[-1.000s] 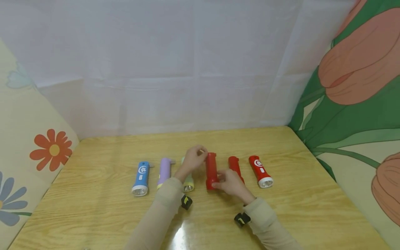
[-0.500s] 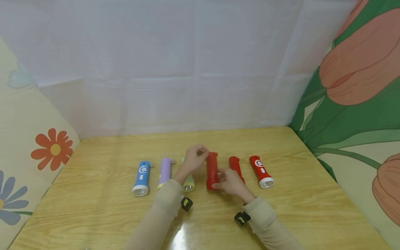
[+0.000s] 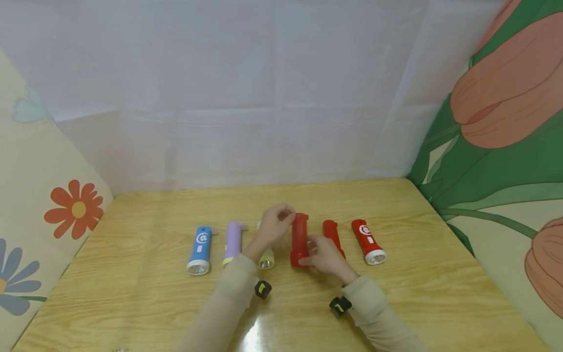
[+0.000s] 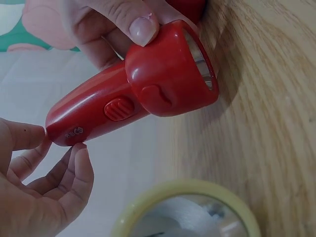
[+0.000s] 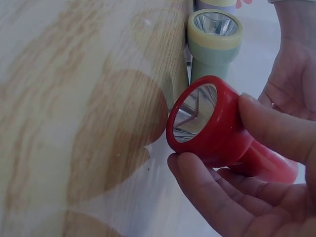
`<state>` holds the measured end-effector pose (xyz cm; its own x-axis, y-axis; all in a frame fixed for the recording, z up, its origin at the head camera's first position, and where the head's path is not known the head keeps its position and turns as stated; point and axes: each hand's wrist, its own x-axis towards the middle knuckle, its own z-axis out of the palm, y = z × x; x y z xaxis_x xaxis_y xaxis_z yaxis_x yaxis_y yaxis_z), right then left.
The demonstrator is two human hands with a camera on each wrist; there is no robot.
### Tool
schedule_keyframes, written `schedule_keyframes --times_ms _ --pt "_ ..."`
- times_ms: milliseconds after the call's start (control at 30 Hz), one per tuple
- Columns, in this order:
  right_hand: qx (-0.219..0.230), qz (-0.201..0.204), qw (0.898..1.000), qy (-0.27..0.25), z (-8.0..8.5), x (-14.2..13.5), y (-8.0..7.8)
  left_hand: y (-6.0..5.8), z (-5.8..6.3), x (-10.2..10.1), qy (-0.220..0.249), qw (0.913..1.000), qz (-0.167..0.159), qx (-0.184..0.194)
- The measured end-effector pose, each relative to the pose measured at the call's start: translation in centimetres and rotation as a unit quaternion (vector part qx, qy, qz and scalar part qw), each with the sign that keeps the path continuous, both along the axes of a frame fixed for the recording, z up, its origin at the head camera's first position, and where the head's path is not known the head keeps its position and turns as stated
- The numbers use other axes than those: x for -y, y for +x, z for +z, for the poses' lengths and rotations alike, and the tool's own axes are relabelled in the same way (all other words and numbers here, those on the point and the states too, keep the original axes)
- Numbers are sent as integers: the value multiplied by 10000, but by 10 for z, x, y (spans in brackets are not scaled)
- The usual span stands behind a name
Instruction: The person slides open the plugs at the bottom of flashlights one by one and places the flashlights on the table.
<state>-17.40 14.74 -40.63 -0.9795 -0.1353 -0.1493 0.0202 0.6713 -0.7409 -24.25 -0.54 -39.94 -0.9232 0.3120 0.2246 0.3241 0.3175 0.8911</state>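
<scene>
Between both hands is an all-red flashlight (image 3: 299, 239), raised a little off the wooden table in the head view. My left hand (image 3: 273, 228) pinches its tail end with thumb and fingertips, as the left wrist view shows. Around the lens head, my right hand (image 3: 326, 255) holds with the thumb on one side and fingers on the other. The ridged slide switch (image 4: 119, 108) faces the left wrist camera. In the right wrist view the reflector (image 5: 195, 113) shows behind its clear lens. A pale green flashlight (image 5: 212, 54) with a yellow rim lies just left, partly hidden by my left arm.
Left of the hands lie a purple flashlight (image 3: 233, 239) and a blue one (image 3: 199, 249) with a white rim. To the right are another red flashlight (image 3: 332, 233), partly behind my right hand, and a red-and-white one (image 3: 367, 242). The wooden table (image 3: 145, 293) meets a white backdrop.
Both hands keep the same grip on the red flashlight. It sits very slightly further right in the head view, along with the other flashlights; otherwise little differs.
</scene>
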Motion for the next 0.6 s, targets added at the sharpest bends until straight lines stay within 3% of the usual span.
schedule_keyframes --times_ms 233,600 --pt "-130 89 9999 16 -1 1 0 3 3 -2 -31 9996 162 -213" --pt "-258 158 9995 72 -3 0 -2 6 5 -3 184 9997 144 21"
